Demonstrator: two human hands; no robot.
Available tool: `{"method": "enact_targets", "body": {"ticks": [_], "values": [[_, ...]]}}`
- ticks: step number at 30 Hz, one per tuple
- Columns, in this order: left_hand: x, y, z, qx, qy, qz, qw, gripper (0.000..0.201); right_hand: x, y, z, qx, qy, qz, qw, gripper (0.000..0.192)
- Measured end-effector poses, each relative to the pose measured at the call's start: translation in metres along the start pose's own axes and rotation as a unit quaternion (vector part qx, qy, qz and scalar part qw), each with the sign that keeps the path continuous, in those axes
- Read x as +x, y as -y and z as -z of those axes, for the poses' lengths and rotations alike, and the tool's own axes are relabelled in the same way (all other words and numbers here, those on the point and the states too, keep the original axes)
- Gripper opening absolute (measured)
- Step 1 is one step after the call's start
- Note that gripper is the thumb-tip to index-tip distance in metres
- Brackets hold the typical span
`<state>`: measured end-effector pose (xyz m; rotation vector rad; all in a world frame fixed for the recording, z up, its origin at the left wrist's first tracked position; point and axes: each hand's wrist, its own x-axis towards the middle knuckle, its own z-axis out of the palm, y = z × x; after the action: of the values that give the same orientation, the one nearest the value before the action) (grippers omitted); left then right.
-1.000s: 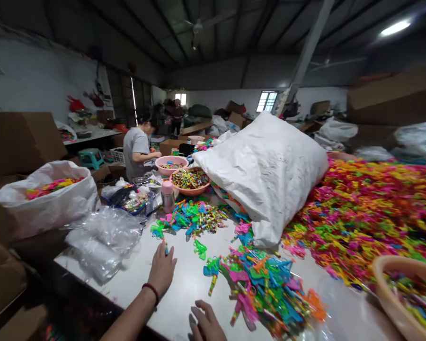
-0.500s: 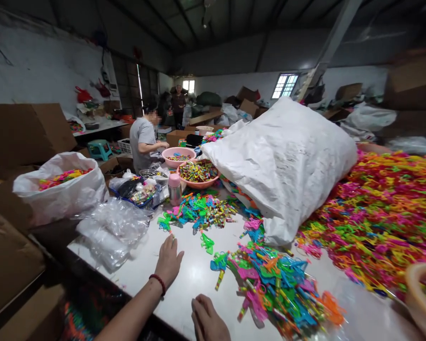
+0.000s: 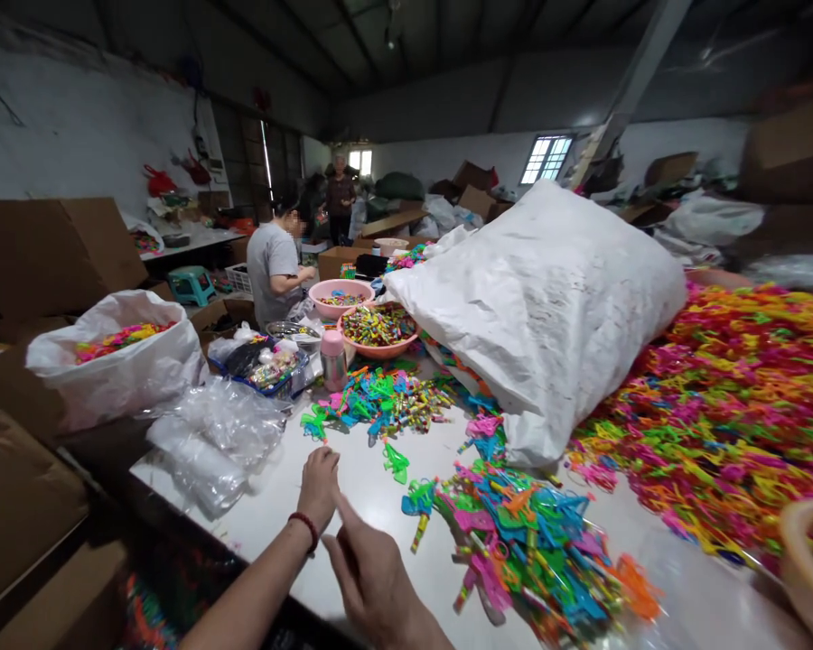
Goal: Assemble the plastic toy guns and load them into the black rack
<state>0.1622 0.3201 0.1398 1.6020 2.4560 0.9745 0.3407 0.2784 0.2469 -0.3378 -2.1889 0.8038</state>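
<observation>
Plastic toys (image 3: 528, 542) lie heaped just right of my right hand (image 3: 378, 569), whose thumb and index finger stand apart, the index reaching to my left hand (image 3: 320, 486). My left fingers curl over the table (image 3: 367, 477); I cannot tell whether they hold anything. Farther from the near edge lie one green toy (image 3: 397, 462) and another pile (image 3: 386, 399). Clear bags (image 3: 210, 447) lie by the table's left corner.

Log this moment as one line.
left hand: grip unclear; right hand: index finger extended toward left hand; toy pile: beside right hand
</observation>
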Motion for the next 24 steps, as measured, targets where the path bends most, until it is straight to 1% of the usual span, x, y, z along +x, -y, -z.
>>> {"method": "enact_targets", "body": {"ticks": [2,3,6,9,13,15,16,18,20,22,24], "values": [[0.001,0.003,-0.002,-0.03,-0.015,-0.009,0.999,0.026,-0.001,0.002,-0.005,-0.022,0.035,0.053,0.998,0.042],[0.001,0.003,-0.002,-0.036,-0.024,-0.012,0.999,0.025,-0.006,-0.001,-0.011,-0.032,0.048,0.06,0.996,0.037],[-0.001,0.001,-0.002,-0.012,-0.036,-0.018,0.999,0.024,-0.031,-0.022,-0.033,-0.062,0.071,0.021,0.995,0.028],[-0.002,-0.004,-0.001,0.036,-0.019,-0.026,0.999,0.022,-0.056,-0.045,-0.051,-0.088,0.093,-0.016,0.992,0.022],[-0.001,-0.005,-0.003,0.058,0.013,-0.014,0.998,0.023,-0.074,-0.064,-0.06,-0.143,0.128,-0.029,0.981,0.015],[0.0,-0.003,-0.004,0.034,0.007,-0.007,0.999,0.025,-0.078,-0.067,-0.062,-0.175,0.132,-0.029,0.975,0.012],[0.001,-0.002,-0.004,0.008,-0.005,-0.002,1.0,0.025,-0.08,-0.067,-0.063,-0.188,0.128,-0.027,0.973,0.012],[0.001,0.001,-0.003,-0.071,-0.039,0.028,0.996,0.021,-0.082,-0.067,-0.064,-0.202,0.117,-0.024,0.972,0.012],[0.003,0.005,-0.003,-0.145,-0.081,0.086,0.982,0.018,-0.083,-0.066,-0.066,-0.198,0.112,-0.029,0.973,0.013],[0.004,0.008,-0.004,-0.182,-0.113,0.141,0.966,0.019,-0.084,-0.066,-0.067,-0.191,0.11,-0.039,0.975,0.012],[0.005,0.01,-0.005,-0.193,-0.131,0.158,0.959,0.021,-0.085,-0.068,-0.068,-0.189,0.11,-0.043,0.975,0.011]]}}
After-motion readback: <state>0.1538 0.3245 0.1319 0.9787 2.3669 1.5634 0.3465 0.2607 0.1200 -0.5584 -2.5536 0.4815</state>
